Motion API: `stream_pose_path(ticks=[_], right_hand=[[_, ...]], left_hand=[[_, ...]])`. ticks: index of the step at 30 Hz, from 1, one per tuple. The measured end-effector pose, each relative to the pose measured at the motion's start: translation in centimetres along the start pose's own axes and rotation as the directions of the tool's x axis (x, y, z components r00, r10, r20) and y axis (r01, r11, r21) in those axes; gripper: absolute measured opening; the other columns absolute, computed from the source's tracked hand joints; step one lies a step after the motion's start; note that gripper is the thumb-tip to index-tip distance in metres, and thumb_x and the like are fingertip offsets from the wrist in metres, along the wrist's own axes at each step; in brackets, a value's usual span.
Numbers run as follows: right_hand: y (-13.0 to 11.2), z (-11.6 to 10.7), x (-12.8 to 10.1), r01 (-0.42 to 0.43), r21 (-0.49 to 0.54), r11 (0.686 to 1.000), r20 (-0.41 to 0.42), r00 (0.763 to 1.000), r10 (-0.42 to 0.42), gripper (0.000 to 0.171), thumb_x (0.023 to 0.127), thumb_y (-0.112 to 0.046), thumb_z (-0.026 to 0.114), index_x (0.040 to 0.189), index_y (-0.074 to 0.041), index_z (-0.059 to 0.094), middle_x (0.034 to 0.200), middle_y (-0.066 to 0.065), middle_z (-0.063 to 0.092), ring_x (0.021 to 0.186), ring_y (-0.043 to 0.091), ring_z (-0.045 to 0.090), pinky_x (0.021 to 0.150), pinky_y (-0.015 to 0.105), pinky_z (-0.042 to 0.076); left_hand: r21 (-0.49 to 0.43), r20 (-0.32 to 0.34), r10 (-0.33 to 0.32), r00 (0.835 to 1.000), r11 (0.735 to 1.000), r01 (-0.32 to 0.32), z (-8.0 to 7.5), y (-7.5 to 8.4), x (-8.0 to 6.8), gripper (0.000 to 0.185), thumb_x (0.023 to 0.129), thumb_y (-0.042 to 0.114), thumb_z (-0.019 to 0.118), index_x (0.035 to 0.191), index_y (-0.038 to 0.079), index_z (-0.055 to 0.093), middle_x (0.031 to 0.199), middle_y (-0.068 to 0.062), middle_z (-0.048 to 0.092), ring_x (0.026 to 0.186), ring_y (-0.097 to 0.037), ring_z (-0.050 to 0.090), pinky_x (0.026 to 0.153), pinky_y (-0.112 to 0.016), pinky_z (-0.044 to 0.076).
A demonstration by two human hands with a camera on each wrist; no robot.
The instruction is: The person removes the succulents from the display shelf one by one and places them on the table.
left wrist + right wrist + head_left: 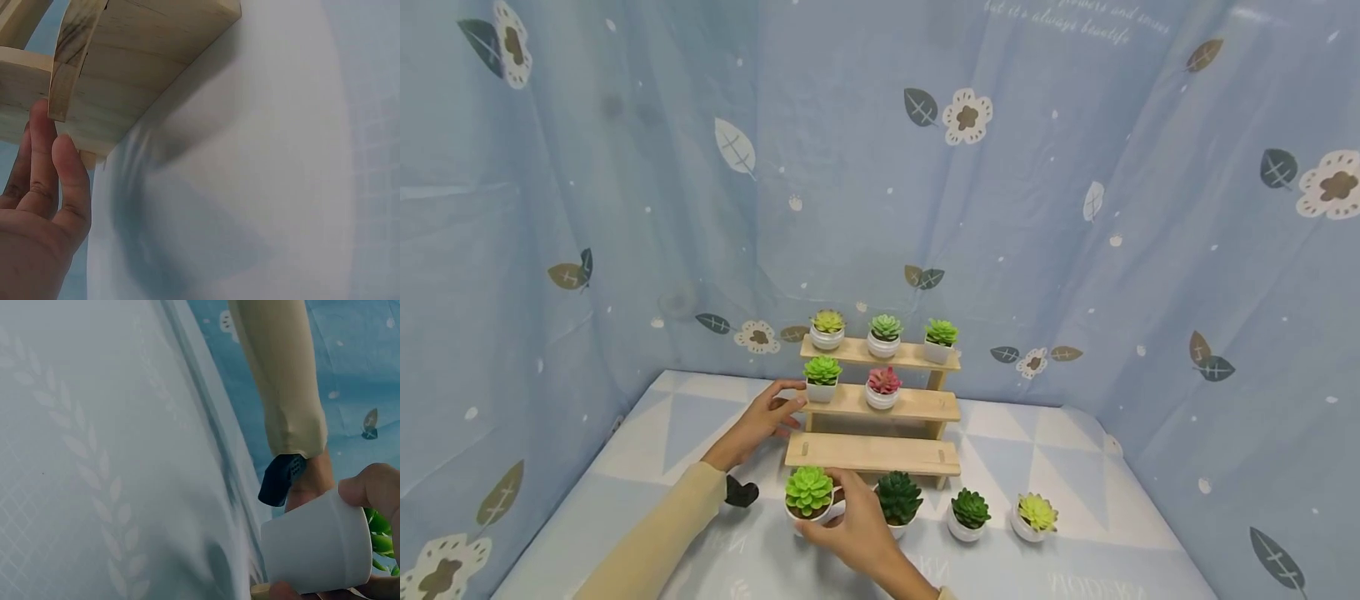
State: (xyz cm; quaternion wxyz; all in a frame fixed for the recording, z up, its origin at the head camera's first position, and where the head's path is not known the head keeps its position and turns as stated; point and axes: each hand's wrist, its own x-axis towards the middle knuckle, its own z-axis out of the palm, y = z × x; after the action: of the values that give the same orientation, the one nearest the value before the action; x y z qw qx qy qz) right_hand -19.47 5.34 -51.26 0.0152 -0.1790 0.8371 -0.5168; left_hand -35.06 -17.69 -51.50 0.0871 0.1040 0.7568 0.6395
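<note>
My right hand [859,523] pinches a bright green potted succulent [809,492] by its rim, in front of the lowest step of a wooden stair shelf [872,454]. Its white pot [315,547] lies tilted between thumb and fingers in the right wrist view. At the shelf's left end is my left hand [767,419], beside the middle step. In the left wrist view its fingers [74,178] are extended, with the tips right at a wooden upright. A light green succulent [822,379] and a red one [882,388] stand on the middle step.
Three potted succulents line the top step, including a pale green one [885,336]. A dark green succulent [901,496], a smaller one [969,514] and a yellow-green one [1034,517] stand on the patterned cloth [1030,450]. A blue curtain [865,183] hangs behind.
</note>
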Motion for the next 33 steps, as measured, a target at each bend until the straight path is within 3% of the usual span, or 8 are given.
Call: stream_pose_path(ticks=[11, 24, 33], right_hand=[[0.9, 0.7, -0.3, -0.031, -0.061, 0.998, -0.051, 0.998, 0.028, 0.07, 0.082, -0.044, 0.088, 0.138, -0.013, 0.058, 0.119, -0.003, 0.058, 0.092, 0.007, 0.058, 0.064, 0.024, 0.054], [1.2, 1.5, -0.7, -0.055, -0.225, 0.973, -0.138, 0.99, 0.024, 0.069, 0.079, -0.045, 0.089, 0.132, -0.012, 0.06, 0.108, -0.007, 0.056, 0.091, 0.012, 0.056, 0.071, 0.028, 0.047], [1.5, 2.0, -0.8, -0.059, -0.238, 0.969, -0.188, 0.982, 0.014, 0.065, 0.079, -0.042, 0.089, 0.129, -0.011, 0.061, 0.104, -0.007, 0.055, 0.088, 0.01, 0.056, 0.067, 0.026, 0.046]], left_hand=[[-0.023, 0.006, -0.007, 1.0, 1.0, 0.007, 0.3, -0.5, -0.2, 0.055, 0.097, 0.055, 0.067, 0.144, 0.031, 0.051, 0.136, -0.014, 0.057, 0.101, -0.032, 0.067, 0.086, -0.048, 0.054], [-0.024, 0.006, 0.015, 1.0, 1.0, -0.014, 0.1, -0.3, 0.0, 0.053, 0.099, 0.052, 0.066, 0.145, 0.031, 0.05, 0.136, -0.015, 0.056, 0.101, -0.032, 0.066, 0.086, -0.047, 0.054], [-0.025, 0.006, 0.015, 1.0, 1.0, -0.015, 0.1, -0.1, -0.1, 0.053, 0.099, 0.051, 0.065, 0.146, 0.03, 0.05, 0.137, -0.016, 0.056, 0.102, -0.034, 0.066, 0.085, -0.046, 0.054]])
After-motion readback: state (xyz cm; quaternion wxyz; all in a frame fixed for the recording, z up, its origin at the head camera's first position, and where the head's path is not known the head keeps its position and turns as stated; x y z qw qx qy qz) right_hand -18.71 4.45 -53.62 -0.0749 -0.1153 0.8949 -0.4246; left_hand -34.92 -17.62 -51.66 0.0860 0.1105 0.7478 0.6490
